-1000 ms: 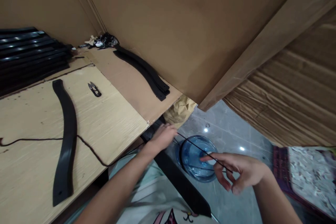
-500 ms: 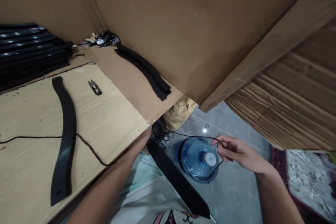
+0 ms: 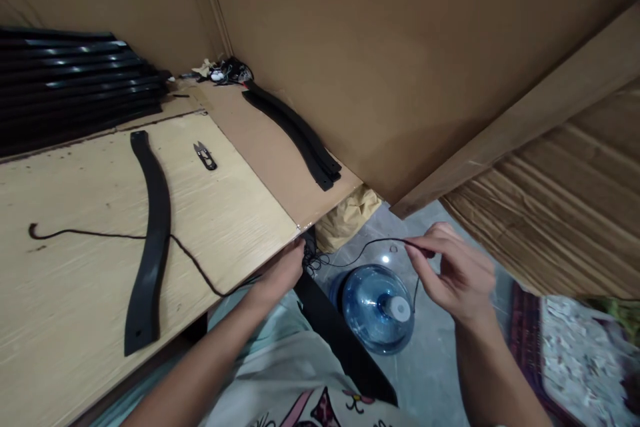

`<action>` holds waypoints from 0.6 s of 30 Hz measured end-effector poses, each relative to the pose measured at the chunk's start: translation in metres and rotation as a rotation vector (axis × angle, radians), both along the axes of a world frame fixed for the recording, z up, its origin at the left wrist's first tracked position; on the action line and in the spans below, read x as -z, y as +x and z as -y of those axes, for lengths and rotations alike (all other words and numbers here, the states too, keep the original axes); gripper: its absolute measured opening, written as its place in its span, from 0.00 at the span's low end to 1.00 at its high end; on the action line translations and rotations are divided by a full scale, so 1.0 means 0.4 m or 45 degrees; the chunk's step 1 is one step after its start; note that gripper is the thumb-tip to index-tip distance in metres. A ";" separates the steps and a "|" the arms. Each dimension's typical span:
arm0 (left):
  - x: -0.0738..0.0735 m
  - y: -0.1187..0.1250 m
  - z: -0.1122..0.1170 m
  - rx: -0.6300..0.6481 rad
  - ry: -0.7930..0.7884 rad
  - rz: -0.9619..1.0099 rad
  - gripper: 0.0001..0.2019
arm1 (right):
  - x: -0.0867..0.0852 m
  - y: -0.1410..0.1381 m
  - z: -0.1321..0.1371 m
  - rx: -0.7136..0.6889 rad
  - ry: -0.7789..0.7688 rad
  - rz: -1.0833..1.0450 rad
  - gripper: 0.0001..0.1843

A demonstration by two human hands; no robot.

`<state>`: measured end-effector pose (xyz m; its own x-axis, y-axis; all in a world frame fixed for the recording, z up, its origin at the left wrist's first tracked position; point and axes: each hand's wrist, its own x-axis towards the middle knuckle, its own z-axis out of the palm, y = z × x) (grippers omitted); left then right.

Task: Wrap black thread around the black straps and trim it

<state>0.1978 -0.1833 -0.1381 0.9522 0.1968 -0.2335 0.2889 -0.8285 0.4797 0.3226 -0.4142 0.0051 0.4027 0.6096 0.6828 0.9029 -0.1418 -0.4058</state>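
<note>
Raised a little since the last frame, the right hand (image 3: 453,273) now pinches a thin black cord (image 3: 380,243) between thumb and fingertips, just above a blue water jug (image 3: 379,308). Left of the jug, the left hand (image 3: 283,273) sits at the edge of a plywood board (image 3: 225,213), right beside a small tangle (image 3: 314,259) of the cord; whether it grips anything, I cannot tell. Farther left of the jug, the cord crosses the board past a curved black strap (image 3: 150,293), with thread snips (image 3: 205,156) lying beyond it and a stack of black straps (image 3: 75,73) farther still.
</note>
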 end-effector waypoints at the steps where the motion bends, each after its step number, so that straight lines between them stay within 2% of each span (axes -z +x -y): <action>1: -0.008 -0.006 0.008 -0.018 0.018 0.002 0.16 | -0.011 -0.008 -0.010 -0.076 0.070 0.052 0.09; 3: -0.024 -0.020 0.020 -0.042 0.062 0.002 0.15 | -0.026 -0.019 -0.027 -0.188 0.105 0.106 0.12; 5: -0.040 -0.034 0.026 -0.046 0.094 -0.001 0.14 | -0.034 -0.021 -0.039 -0.241 0.037 0.105 0.11; 9: -0.066 -0.062 0.025 -0.032 0.042 0.015 0.16 | -0.024 0.003 -0.047 -0.238 -0.140 -0.010 0.05; 10: -0.072 -0.069 0.024 -0.028 0.015 0.023 0.16 | -0.014 0.013 -0.048 -0.209 -0.246 -0.066 0.05; 11: -0.076 -0.076 0.025 -0.023 -0.014 0.035 0.17 | 0.001 0.025 -0.047 -0.168 -0.436 -0.141 0.06; 12: -0.079 -0.083 0.027 -0.018 -0.043 0.053 0.17 | 0.021 0.037 -0.047 -0.116 -0.704 -0.233 0.07; 14: -0.082 -0.098 0.033 0.009 -0.091 0.115 0.17 | 0.074 0.063 -0.042 -0.001 -1.369 -0.454 0.10; 16: -0.081 -0.117 0.040 0.061 -0.129 0.194 0.16 | 0.142 0.087 -0.032 0.087 -1.584 -0.522 0.09; 18: -0.078 -0.138 0.046 0.121 -0.169 0.258 0.15 | 0.212 0.109 -0.017 0.192 -1.693 -0.553 0.08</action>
